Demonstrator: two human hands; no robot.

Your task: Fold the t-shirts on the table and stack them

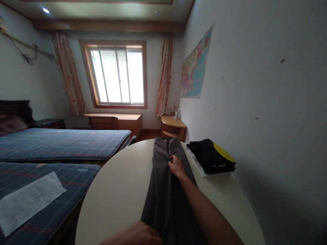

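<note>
A pair of dark grey trousers (pixel 163 190) lies lengthwise on the round cream table (pixel 120 183), waistband at the far edge and legs running toward me. My right hand (pixel 176 166) is closed on the fabric just below the fly, thumb and fingers pinched together. At the bottom edge of the view, my left hand (pixel 139 234) rests over the left side of the trouser legs. Its fingers look curled onto the cloth, though their tips are hidden and the hand is slightly blurred.
Folded black and yellow clothes (pixel 211 156) sit on the table's right side, close to the white wall (pixel 281 136). Left of the table are blue plaid mattresses (pixel 63 143), one bearing a printed paper sheet (pixel 33 200). A wooden desk (pixel 127 120) and corner shelf (pixel 173 121) stand beyond.
</note>
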